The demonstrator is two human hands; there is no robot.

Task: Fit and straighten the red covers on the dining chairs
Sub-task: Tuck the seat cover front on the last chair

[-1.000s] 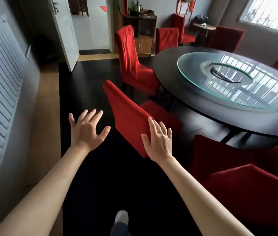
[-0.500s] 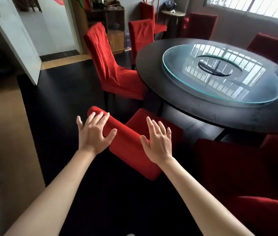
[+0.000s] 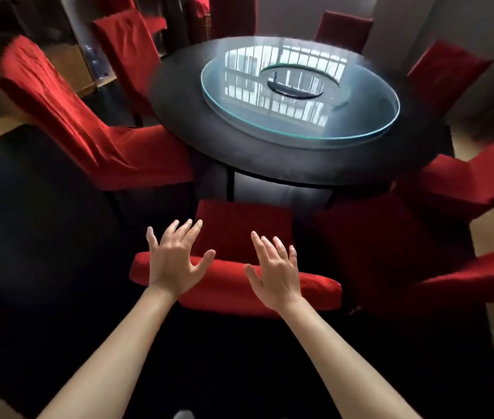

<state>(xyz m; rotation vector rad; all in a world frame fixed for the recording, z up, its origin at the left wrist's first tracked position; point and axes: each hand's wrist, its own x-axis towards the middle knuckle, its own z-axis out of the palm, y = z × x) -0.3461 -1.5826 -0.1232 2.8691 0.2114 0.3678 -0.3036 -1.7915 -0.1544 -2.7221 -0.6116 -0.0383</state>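
Filling the room's middle, a dark round counter [image 3: 239,152] is seen on a black floor [image 3: 28,237], topped by a glass turntable [image 3: 300,95] and ringed by red-covered chairs. No readable writing is seen. The nearest chair's red cover [image 3: 227,285] lies below both spread, empty hands: left hand [image 3: 176,261], right hand [image 3: 276,276].
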